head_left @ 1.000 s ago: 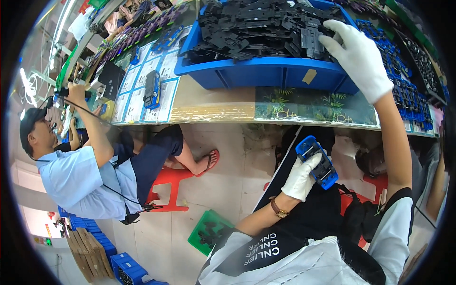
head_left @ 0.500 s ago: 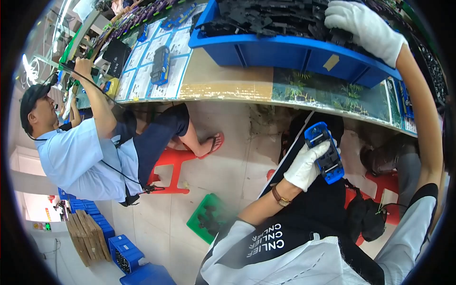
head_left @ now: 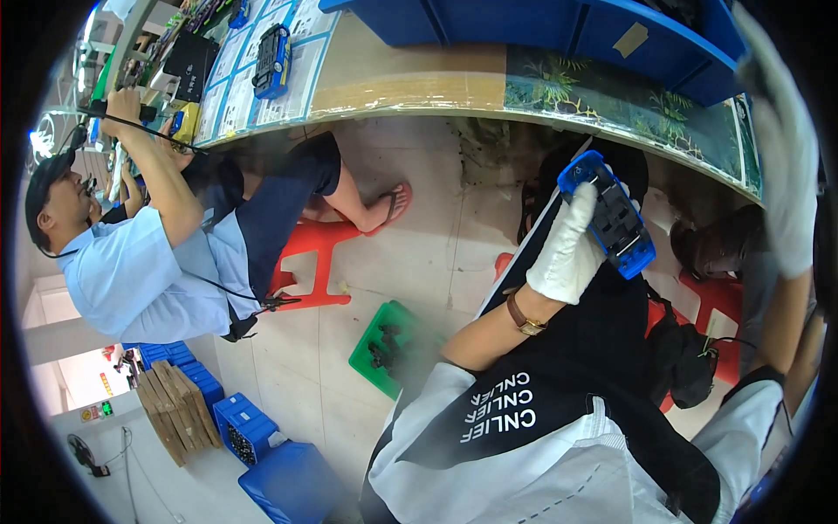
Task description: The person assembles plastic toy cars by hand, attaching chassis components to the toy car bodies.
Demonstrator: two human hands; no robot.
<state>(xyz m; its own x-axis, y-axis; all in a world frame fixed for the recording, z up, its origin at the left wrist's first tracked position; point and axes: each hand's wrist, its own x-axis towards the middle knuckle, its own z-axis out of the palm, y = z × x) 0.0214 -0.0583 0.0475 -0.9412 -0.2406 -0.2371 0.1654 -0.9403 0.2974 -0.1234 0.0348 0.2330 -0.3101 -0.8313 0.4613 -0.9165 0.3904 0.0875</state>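
My left hand (head_left: 566, 258), in a white glove, is closed round a blue toy car (head_left: 621, 229) above my lap. The car's black inner side faces up, with my thumb along its edge. At the far right my right hand (head_left: 786, 166), also gloved in white, is raised beside the end of the big blue bin (head_left: 541, 35). Motion smears its fingers, and a dark patch shows by them that I cannot make out. Another blue toy car (head_left: 272, 61) lies on printed sheets on the table, its black side showing.
The table edge (head_left: 419, 112) runs across in front of me. To the left a person (head_left: 131, 279) in a light blue shirt sits on a red stool (head_left: 321, 262). On the floor stand a green bin (head_left: 358, 354) with black parts, several blue bins (head_left: 292, 480) and cardboard sheets (head_left: 170, 410).
My right hand has left the black parts in the blue bin and swung to the right. My left hand has raised the toy car slightly and turned it. The view has tilted down.
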